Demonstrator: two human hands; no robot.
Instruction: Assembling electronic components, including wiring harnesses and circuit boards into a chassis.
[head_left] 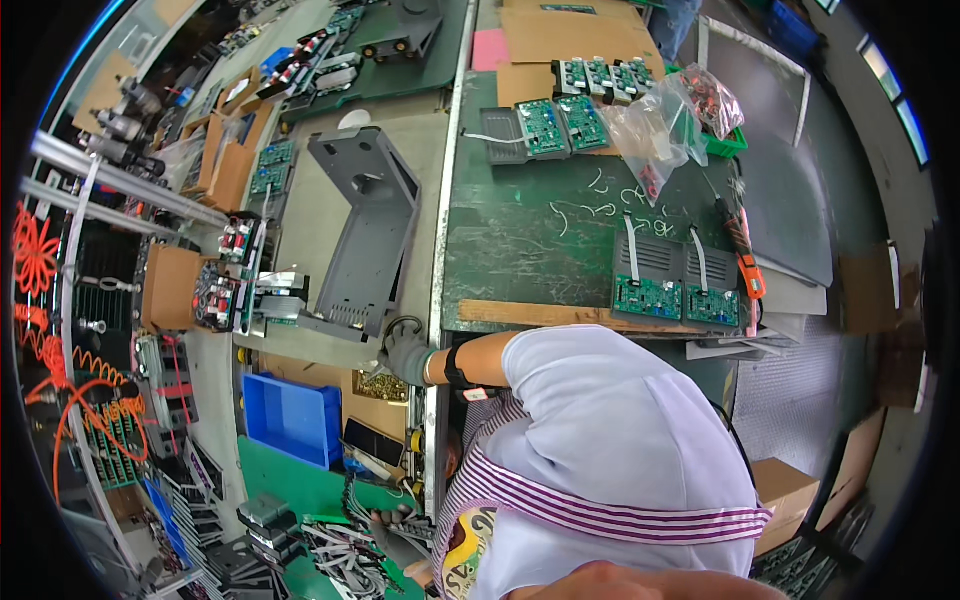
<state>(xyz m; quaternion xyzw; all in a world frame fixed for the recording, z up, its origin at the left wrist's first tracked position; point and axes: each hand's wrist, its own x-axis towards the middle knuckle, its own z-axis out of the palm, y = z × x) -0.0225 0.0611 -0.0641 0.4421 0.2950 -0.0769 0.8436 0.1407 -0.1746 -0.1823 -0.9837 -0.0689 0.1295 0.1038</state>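
Reaching out to our left, our left hand [405, 352] wears a grey glove and curls down at the near edge of the grey bench, its fingers closed over something small that we cannot make out; a black band circles the wrist behind it. Our right hand is out of sight, hidden below the pale shirt and striped sleeve, so we cannot tell how it is set. Far left of the hand hang orange coiled hoses [60, 380], and nearer, a brown box [170, 285] sits beside red-and-black board assemblies [220, 298]. Just below and left of the hand lies a blue plastic bin [292, 418]. Directly beyond the hand stands a grey moulded housing [365, 235] — tilted, its base almost touching the glove. Right of the hand, across a metal rail, spreads a green mat [530, 240], with two green circuit boards [675, 298] on grey panels near its front edge. Further right lies an orange-handled screwdriver [742, 250], and beyond it — well away from the hand — clear bags of parts [670, 115] and more circuit boards [560, 125] on cardboard.
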